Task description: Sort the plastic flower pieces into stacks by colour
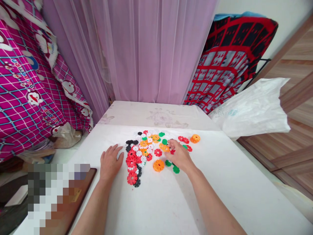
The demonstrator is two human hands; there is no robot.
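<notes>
The left hand (111,161) lies flat and empty, fingers spread, on the white-covered bench (220,182), just left of the heap of red, orange, white, green and black plastic snowflake discs (144,147). The right hand (178,155) is the nearer one, its curled fingertips touching the heap's right side; whether it grips a disc cannot be told.

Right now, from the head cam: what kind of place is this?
Probably a room in a home, not a workshop: a pink curtain hangs at the back, a cartoon-print quilt and a red-and-black blanket flank it, and toy plastic discs lie on a white-covered table.
</notes>
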